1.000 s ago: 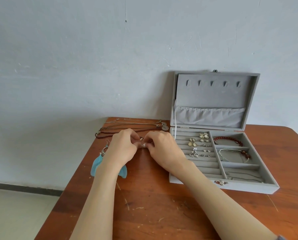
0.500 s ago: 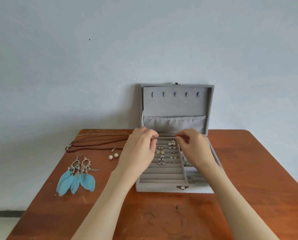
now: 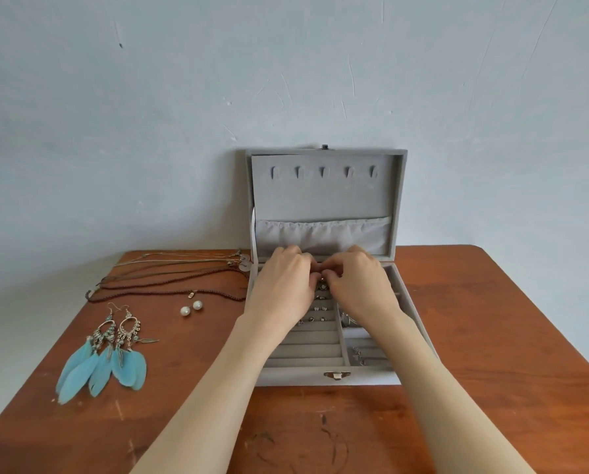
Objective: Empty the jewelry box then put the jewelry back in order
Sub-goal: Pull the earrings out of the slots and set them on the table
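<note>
The grey velvet jewelry box (image 3: 320, 377) stands open on the table with its lid (image 3: 323, 193) upright against the wall. My left hand (image 3: 282, 285) and my right hand (image 3: 361, 285) meet over the back ring rows, fingers curled, pinching a small metal earring (image 3: 321, 277) between their tips. Several small earrings (image 3: 315, 318) sit in the rows just in front of the hands. Silvery pieces (image 3: 354, 354) lie in the right compartments, partly hidden by my right forearm.
On the wooden table (image 3: 491, 336), left of the box, lie two blue feather earrings (image 3: 105, 357), two pearl studs (image 3: 191, 307) and several brown and thin chain necklaces (image 3: 169, 282). A pale wall rises close behind.
Both hands left the pearl studs on the table, moved right over the box, then came together over its back ring rows. The view shifted to centre the box.
</note>
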The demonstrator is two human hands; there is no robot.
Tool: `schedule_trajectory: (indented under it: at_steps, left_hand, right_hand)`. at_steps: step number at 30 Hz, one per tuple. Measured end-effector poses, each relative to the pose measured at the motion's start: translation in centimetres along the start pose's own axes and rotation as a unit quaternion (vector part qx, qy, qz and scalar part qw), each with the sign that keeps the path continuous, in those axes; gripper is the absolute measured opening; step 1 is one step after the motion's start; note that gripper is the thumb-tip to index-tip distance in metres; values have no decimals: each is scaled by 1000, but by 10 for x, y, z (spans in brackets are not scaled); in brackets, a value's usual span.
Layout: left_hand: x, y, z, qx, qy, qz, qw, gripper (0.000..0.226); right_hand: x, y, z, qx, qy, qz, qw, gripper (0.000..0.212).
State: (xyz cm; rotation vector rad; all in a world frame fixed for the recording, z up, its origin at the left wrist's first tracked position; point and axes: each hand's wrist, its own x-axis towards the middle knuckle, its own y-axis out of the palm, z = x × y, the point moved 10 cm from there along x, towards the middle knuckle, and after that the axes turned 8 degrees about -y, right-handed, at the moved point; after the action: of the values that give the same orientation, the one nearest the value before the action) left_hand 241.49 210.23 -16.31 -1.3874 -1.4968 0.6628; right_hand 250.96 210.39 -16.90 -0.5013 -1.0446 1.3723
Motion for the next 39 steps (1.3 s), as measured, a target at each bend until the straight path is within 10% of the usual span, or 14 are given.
schedule_trajectory:
  at_steps: [27, 39]
  left_hand:
    - [-9, -87, 81, -195, -123, 25, 973, 21]
    - [-44, -54, 131, -79, -199, 111, 971, 12]
  right_hand:
    - [-6, 4, 51, 208, -61, 19, 976, 20]
    - [-8, 68, 118, 34, -135, 116, 983, 14]
